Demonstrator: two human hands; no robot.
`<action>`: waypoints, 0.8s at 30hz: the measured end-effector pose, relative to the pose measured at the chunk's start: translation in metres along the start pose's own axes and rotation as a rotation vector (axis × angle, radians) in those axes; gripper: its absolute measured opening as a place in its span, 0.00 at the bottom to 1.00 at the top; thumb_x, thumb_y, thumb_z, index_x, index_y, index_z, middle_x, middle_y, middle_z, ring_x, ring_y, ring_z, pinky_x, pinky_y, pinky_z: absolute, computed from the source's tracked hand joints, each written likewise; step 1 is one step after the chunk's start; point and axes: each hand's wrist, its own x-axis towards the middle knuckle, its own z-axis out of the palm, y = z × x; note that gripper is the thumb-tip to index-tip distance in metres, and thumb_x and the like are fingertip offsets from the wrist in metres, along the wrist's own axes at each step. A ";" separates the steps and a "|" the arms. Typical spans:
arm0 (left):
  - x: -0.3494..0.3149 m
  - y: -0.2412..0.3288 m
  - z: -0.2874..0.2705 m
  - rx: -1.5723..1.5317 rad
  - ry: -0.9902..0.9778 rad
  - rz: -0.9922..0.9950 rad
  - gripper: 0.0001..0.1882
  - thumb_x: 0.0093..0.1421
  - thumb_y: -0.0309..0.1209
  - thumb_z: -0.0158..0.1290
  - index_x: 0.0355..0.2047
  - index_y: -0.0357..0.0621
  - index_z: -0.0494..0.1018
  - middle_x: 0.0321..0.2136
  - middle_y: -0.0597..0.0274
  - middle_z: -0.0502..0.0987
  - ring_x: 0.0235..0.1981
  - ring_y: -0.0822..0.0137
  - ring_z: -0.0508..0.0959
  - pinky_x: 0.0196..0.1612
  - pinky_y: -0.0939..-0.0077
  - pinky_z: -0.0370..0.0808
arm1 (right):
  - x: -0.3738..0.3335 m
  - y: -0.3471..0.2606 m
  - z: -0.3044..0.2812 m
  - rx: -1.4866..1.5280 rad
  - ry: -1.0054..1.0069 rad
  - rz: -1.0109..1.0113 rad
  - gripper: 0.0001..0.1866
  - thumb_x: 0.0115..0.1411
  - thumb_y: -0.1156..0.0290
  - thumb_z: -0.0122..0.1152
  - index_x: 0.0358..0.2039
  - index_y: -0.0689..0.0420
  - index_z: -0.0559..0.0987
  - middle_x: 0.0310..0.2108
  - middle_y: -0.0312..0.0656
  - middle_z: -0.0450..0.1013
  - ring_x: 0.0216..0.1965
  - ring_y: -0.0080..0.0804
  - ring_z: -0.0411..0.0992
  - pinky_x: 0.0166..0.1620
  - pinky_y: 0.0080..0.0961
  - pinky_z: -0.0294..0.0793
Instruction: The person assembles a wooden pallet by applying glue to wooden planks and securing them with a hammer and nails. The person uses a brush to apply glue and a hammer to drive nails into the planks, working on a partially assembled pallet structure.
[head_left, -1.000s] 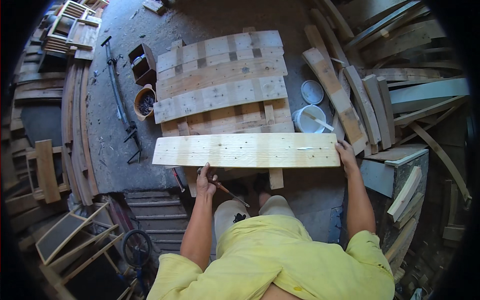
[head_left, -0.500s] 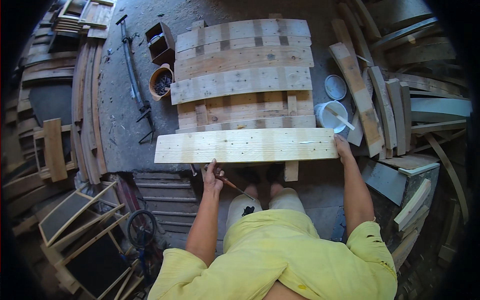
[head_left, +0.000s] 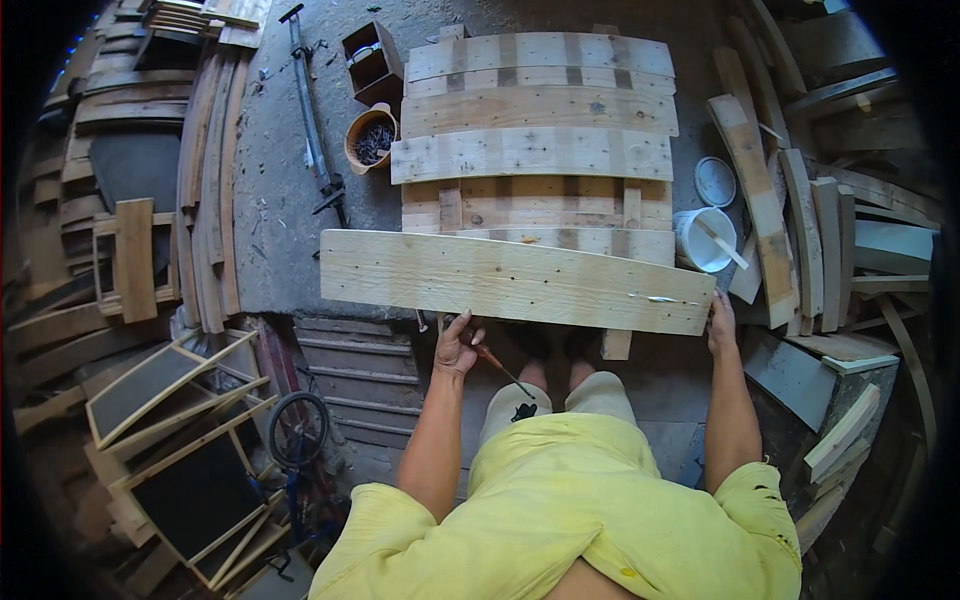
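Observation:
A pale wooden board (head_left: 500, 282), dotted with small dark holes, is held crosswise in front of me. My left hand (head_left: 458, 347) is closed at its near edge, left of the middle. That same hand also grips a slim screwdriver-like tool (head_left: 487, 356) with a reddish-brown handle, its dark shaft pointing down toward my knee. My right hand (head_left: 721, 322) grasps the board's right end; its fingers are partly hidden there. Just beyond lies a slatted wooden panel (head_left: 540, 109) of several planks, its nearest part covered by the held board.
To the panel's left are an orange bowl of nails (head_left: 373, 138), a brown box (head_left: 375, 65) and a long metal clamp (head_left: 312, 110). A white bucket (head_left: 690, 245) with a stick and a lid (head_left: 715, 182) sit at right. Timber is piled along both sides.
The board has tilted, its left end now farther away and its right end nearer me. It looks larger, and the panel's shadow bands no longer show on it. The whole view has shifted slightly.

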 end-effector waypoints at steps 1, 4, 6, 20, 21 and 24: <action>-0.002 0.003 0.002 0.008 -0.004 0.017 0.09 0.64 0.42 0.58 0.38 0.54 0.77 0.31 0.71 0.77 0.23 0.71 0.67 0.27 0.71 0.66 | -0.005 -0.001 0.001 0.021 0.026 0.028 0.21 0.70 0.59 0.52 0.59 0.54 0.73 0.50 0.36 0.74 0.52 0.29 0.71 0.55 0.27 0.68; -0.010 0.011 0.004 0.000 -0.065 -0.047 0.10 0.65 0.42 0.57 0.40 0.51 0.77 0.29 0.70 0.75 0.22 0.71 0.67 0.29 0.71 0.67 | -0.015 -0.005 0.008 0.076 0.054 0.036 0.21 0.70 0.60 0.53 0.59 0.55 0.73 0.49 0.37 0.75 0.52 0.28 0.71 0.55 0.25 0.68; -0.014 0.016 0.004 0.014 -0.076 -0.028 0.11 0.65 0.41 0.56 0.40 0.50 0.77 0.29 0.69 0.75 0.21 0.71 0.67 0.29 0.71 0.67 | -0.018 -0.007 0.011 0.107 0.064 0.016 0.21 0.70 0.60 0.53 0.58 0.55 0.74 0.49 0.37 0.75 0.52 0.28 0.71 0.56 0.25 0.68; -0.027 0.024 0.016 0.023 -0.050 0.030 0.14 0.61 0.40 0.59 0.43 0.50 0.75 0.33 0.70 0.77 0.22 0.72 0.70 0.21 0.73 0.68 | -0.021 -0.023 0.037 0.013 0.080 -0.177 0.21 0.71 0.58 0.53 0.55 0.60 0.77 0.50 0.39 0.77 0.51 0.26 0.73 0.56 0.24 0.68; -0.024 0.023 0.016 0.042 -0.008 0.034 0.15 0.60 0.41 0.59 0.46 0.54 0.76 0.38 0.72 0.80 0.25 0.73 0.72 0.20 0.73 0.68 | -0.020 -0.024 0.039 -0.010 0.091 -0.151 0.21 0.71 0.57 0.53 0.54 0.60 0.78 0.49 0.39 0.78 0.51 0.26 0.73 0.56 0.24 0.68; -0.012 0.013 0.016 -0.061 0.145 0.131 0.11 0.56 0.39 0.60 0.36 0.51 0.74 0.29 0.70 0.75 0.21 0.71 0.71 0.21 0.76 0.67 | -0.018 -0.030 0.042 -0.073 0.060 -0.039 0.22 0.71 0.56 0.52 0.54 0.61 0.78 0.50 0.41 0.77 0.51 0.25 0.73 0.56 0.25 0.69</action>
